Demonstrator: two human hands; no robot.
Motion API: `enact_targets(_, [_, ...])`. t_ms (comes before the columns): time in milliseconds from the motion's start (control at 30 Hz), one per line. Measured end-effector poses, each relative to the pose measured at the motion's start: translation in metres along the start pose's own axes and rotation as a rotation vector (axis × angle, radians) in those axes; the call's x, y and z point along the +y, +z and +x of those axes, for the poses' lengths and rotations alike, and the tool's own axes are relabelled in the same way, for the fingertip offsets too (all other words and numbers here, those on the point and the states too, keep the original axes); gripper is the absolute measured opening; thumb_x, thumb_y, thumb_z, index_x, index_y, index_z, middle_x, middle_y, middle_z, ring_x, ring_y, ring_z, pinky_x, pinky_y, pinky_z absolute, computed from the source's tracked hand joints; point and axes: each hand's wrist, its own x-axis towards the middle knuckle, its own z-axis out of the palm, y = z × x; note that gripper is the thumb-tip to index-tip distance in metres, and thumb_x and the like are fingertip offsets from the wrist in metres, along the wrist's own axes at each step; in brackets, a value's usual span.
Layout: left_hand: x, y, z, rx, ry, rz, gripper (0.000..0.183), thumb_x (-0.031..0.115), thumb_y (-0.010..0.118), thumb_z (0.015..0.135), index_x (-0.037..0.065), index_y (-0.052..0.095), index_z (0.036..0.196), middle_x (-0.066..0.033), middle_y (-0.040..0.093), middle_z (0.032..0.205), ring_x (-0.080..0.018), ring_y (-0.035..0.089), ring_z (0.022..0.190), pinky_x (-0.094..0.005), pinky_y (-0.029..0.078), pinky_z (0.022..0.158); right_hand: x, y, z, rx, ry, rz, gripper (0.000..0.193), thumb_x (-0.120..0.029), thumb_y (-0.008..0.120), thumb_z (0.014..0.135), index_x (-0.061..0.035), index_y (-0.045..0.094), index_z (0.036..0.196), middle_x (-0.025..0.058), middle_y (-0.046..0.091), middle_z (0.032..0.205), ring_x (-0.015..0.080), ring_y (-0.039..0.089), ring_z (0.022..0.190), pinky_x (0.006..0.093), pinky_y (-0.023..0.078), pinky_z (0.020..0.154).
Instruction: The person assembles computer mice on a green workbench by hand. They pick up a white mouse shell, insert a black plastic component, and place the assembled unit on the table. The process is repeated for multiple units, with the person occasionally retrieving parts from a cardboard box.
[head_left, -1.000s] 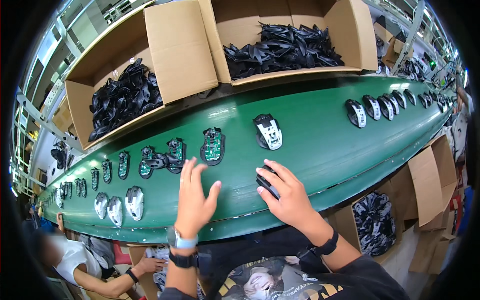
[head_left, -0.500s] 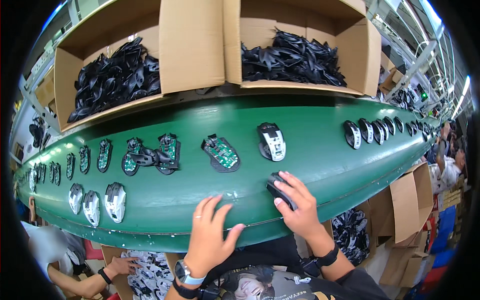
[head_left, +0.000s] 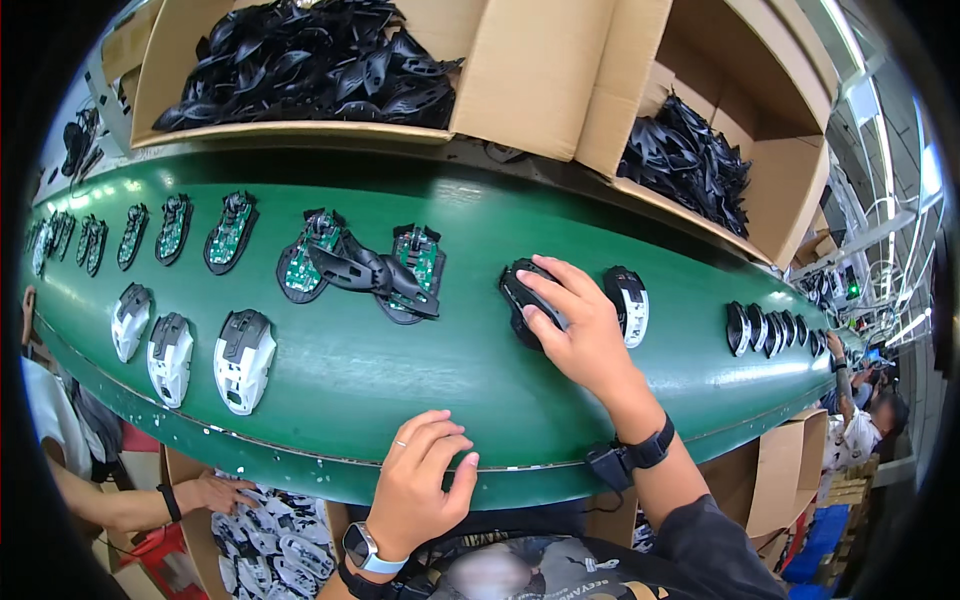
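Observation:
My right hand (head_left: 585,335) bends over a black computer mouse shell (head_left: 522,290) on the green belt, its fingers wrapped on the top and side; whatever lies under the shell is mostly hidden. Just right of that hand stands a black-and-white mouse body (head_left: 632,308). Near the belt's front edge my left hand (head_left: 425,480) hovers with loosely bent fingers, thumb apart, holding nothing. Left of the right hand lie mouse bases with green circuit boards (head_left: 318,260), and two black winged covers (head_left: 355,268) rest across two of them. White-and-grey mouse shells (head_left: 243,360) sit nearer on the left.
Cardboard boxes (head_left: 540,75) of black plastic parts (head_left: 310,70) line the belt's (head_left: 480,400) far side. Below the near edge is a box of white shells (head_left: 275,545), with another person's hand (head_left: 215,492) at it. More mice (head_left: 770,330) stand farther right.
My right hand has carried the black shell away from the front edge to where a circuit-board base lay. My view has turned, and my left hand stays low and empty.

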Motion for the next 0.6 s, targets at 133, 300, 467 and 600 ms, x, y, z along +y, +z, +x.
enact_targets(133, [-0.003, -0.005, -0.002, 0.003, -0.014, -0.042, 0.016, 0.001, 0.076, 0.081, 0.0, 0.07, 0.095, -0.0155, 0.071, 0.104, -0.0394, 0.069, 0.108, -0.0471, 0.056, 0.094, 0.0, 0.006, 0.006, -0.064, -0.047, -0.076, 0.037, -0.014, 0.075, 0.09, -0.009, 0.074, 0.127, 0.0173, 0.066, 0.139, 0.0408, 0.06, 0.131, 0.0482, 0.05, 0.11])
enact_targets(300, [-0.005, -0.009, -0.002, 0.004, -0.015, -0.091, 0.016, 0.001, 0.076, 0.081, 0.0, 0.07, 0.096, -0.0157, 0.072, 0.102, -0.0388, 0.069, 0.107, -0.0463, 0.056, 0.093, 0.013, 0.033, 0.002, 0.07, -0.088, -0.103, 0.043, -0.014, 0.074, 0.09, -0.0115, 0.07, 0.133, 0.0163, 0.063, 0.143, 0.0403, 0.06, 0.131, 0.0499, 0.047, 0.111])
enact_targets(467, [-0.002, -0.014, 0.001, -0.009, -0.014, -0.096, 0.016, 0.001, 0.076, 0.082, 0.0, 0.07, 0.096, -0.0151, 0.073, 0.1, -0.0378, 0.07, 0.106, -0.0453, 0.055, 0.094, 0.009, 0.031, -0.001, 0.018, -0.007, 0.004, 0.044, -0.012, 0.072, 0.092, -0.0122, 0.069, 0.136, 0.0173, 0.062, 0.145, 0.0393, 0.06, 0.131, 0.0457, 0.049, 0.112])
enact_targets(600, [-0.006, -0.017, -0.004, 0.04, -0.011, -0.123, 0.014, 0.001, 0.076, 0.083, 0.001, 0.069, 0.096, -0.0141, 0.073, 0.098, -0.0373, 0.071, 0.104, -0.0452, 0.055, 0.094, 0.009, 0.018, 0.005, 0.082, 0.005, 0.069, 0.041, -0.01, 0.072, 0.092, -0.0099, 0.071, 0.133, 0.02, 0.063, 0.143, 0.0393, 0.062, 0.131, 0.0438, 0.049, 0.112])
